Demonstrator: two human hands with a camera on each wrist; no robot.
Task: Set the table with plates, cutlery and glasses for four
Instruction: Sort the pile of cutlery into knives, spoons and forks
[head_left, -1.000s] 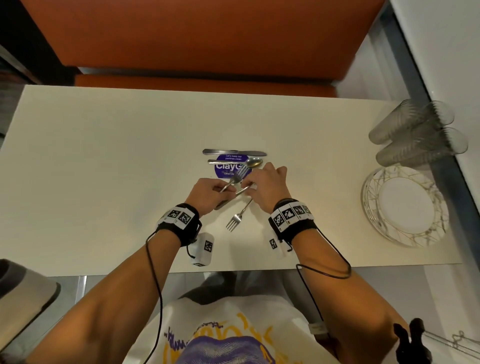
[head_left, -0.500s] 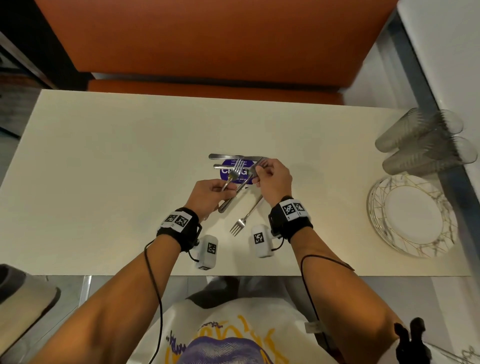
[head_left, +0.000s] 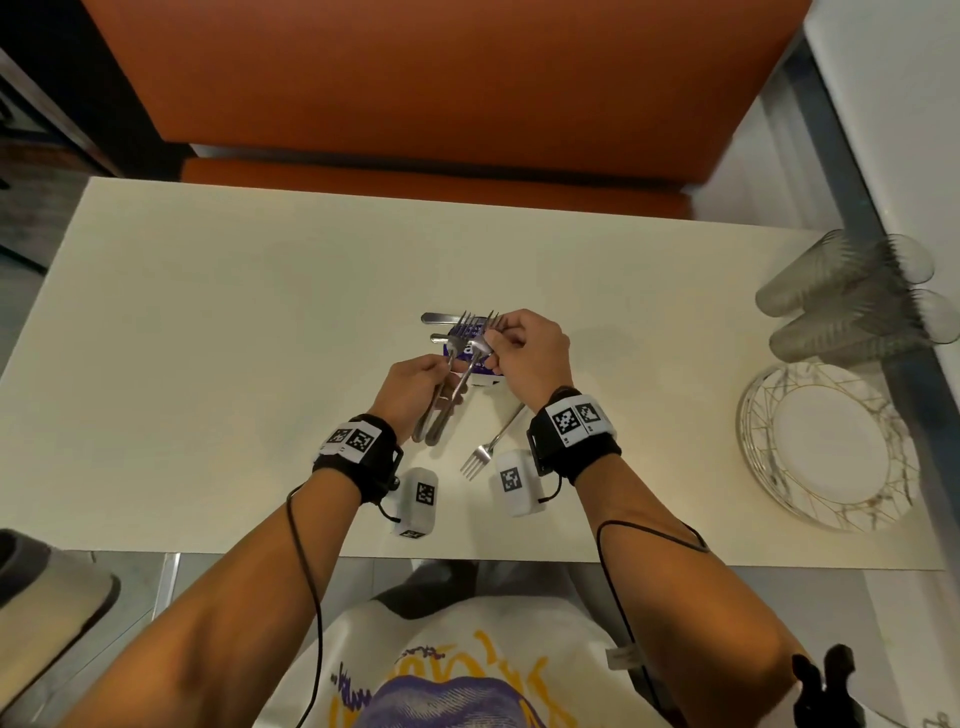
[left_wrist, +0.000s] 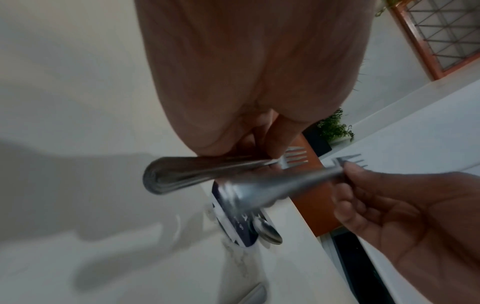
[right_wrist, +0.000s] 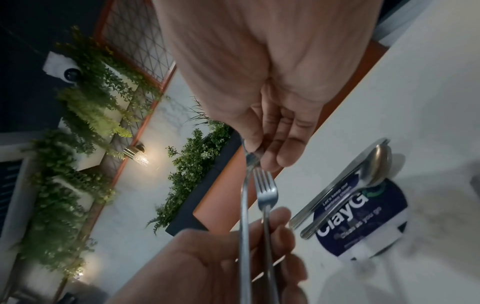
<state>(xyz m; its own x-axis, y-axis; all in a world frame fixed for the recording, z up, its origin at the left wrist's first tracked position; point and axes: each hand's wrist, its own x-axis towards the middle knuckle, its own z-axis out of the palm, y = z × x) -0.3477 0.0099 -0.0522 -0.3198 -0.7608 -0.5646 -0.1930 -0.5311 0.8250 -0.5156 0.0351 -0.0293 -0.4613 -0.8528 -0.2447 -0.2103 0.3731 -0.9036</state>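
A second fork (head_left: 480, 345) has just come up off the bench (head_left: 208, 364): right hand (head_left: 524, 351) pinches its neck, left hand (head_left: 415, 387) grips both handles. Cutlery-gathering continues; another fork (head_left: 485, 447) lies below.

The head view looks steeply down from above at the desk (head_left: 208, 322), facing an orange bench (head_left: 441, 78). Each wrist view looks close along its palm toward the fingers. All three share the forks (head_left: 470, 340) and blue sticker (right_wrist: 363, 216).
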